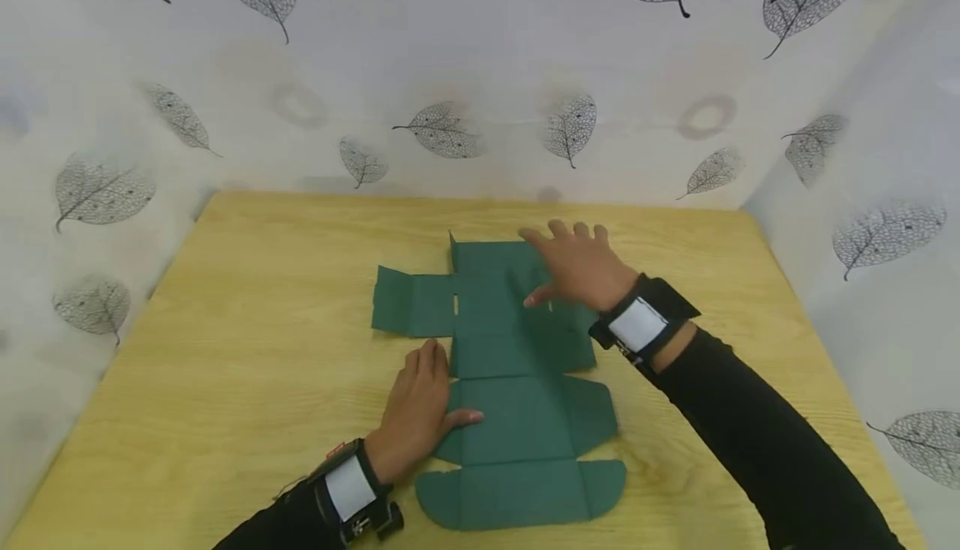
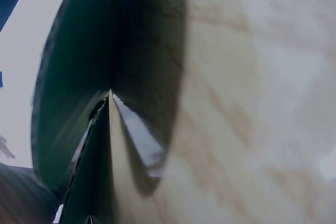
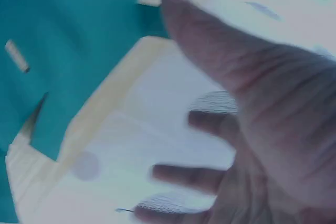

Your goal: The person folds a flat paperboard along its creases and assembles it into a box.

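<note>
A flat, unfolded green cardboard box [image 1: 513, 417] lies on the wooden table, its creased panels and side flaps spread out. At its left edge rests my left hand [image 1: 416, 412], the thumb extended onto a panel and the other fingers pointing up along the edge. Over the upper right part is my right hand [image 1: 581, 271], fingers spread and holding nothing; it covers part of the right flap there. The right wrist view shows this hand [image 3: 273, 129] with the thumb apart from the fingers, beside the green cardboard [image 3: 79, 30]. Green flaps [image 2: 79, 77] stand close up in the left wrist view.
The light wooden table [image 1: 247, 325] extends on both sides of the cardboard. Behind it and at both sides rise pale walls [image 1: 480, 50] printed with leaves. A left side flap [image 1: 392, 300] of the box tilts upward. Both wrists wear strapped-on devices.
</note>
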